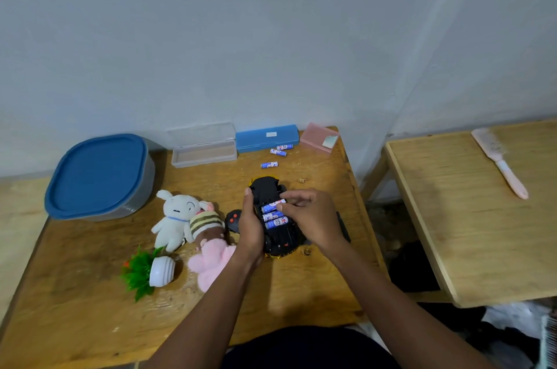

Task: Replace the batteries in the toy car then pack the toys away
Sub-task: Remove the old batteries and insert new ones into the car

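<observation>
Your left hand [251, 227] grips the upturned toy car [266, 189] by its left side; your right hand [310, 215] pinches the top battery [271, 206] in its compartment, mid-table [90, 293], between both hands.

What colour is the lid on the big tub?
Blue lid on a grey tub; the head view shows it.

Home rm: plush toys [176, 218], hairbrush [498, 160], storage tub [96, 176] on wood tables [90, 293] by plain wall [271, 37].
</observation>
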Tool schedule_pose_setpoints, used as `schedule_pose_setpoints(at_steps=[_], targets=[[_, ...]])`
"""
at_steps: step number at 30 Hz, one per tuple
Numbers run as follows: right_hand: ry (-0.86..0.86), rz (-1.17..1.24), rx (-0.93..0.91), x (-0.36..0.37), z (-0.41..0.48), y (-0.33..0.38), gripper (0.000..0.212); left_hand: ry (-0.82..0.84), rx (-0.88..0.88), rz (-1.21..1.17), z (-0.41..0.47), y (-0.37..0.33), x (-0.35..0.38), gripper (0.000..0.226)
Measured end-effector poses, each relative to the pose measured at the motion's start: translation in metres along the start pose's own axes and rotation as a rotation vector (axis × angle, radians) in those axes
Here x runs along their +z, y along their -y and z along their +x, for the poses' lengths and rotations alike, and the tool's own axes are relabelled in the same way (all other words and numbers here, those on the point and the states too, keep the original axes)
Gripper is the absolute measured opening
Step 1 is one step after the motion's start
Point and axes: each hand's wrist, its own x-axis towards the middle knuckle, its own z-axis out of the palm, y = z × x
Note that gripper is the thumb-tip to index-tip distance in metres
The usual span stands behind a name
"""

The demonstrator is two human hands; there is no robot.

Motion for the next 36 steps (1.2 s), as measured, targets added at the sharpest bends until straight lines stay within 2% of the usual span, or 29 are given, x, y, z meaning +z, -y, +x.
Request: schedule_pose_setpoints(at_steps=[3, 6, 11, 17, 20, 22, 24, 27, 29, 32, 36], targets=[[0.062, 0.094, 0.030, -0.004, 0.001, 0.003, 0.020, 0.000, -0.014, -0.002, 0.002, -0.002, 0.000, 0.067], [0.115, 0.098, -0.027, -0.003, -0.002, 0.007, 0.018, 0.011, -0.011, 0.013, 0.003, -0.002, 0.000, 0.063], [0.034, 0.215, 0.004, -0.004, -0.002, 0.011, 0.014, 0.033, -0.023, 0.034, 0.003, -0.001, 0.002, 0.061], [0.056, 0.558, 0.220, -0.015, 0.004, 0.022, 0.017, 0.029, -0.006, 0.039, 0.005, -0.004, -0.002, 0.062], [0.074, 0.573, 0.285, -0.016, 0.007, 0.021, 0.030, 0.027, 0.010, 0.026, 0.006, -0.004, -0.003, 0.065], [0.063, 0.509, 0.332, -0.014, 0.007, 0.019, 0.037, 0.008, 0.021, 0.026, 0.006, -0.004, -0.004, 0.066], [0.029, 0.328, 0.338, -0.010, 0.005, 0.019, 0.033, 0.006, 0.028, 0.032, 0.006, -0.004, -0.004, 0.068], [-0.001, -0.072, 0.141, -0.003, -0.001, 0.017, 0.018, -0.008, 0.028, 0.042, 0.005, -0.004, -0.002, 0.068], [0.032, -0.216, 0.004, 0.002, -0.006, 0.016, 0.013, -0.013, 0.032, 0.046, 0.006, -0.005, -0.003, 0.068], [0.035, -0.375, -0.141, 0.008, -0.015, 0.016, 0.015, -0.026, 0.054, 0.064, 0.006, -0.005, -0.004, 0.069], [0.023, -0.445, -0.281, 0.013, -0.022, 0.019, 0.019, -0.012, 0.071, 0.074, 0.007, -0.003, -0.004, 0.068]])
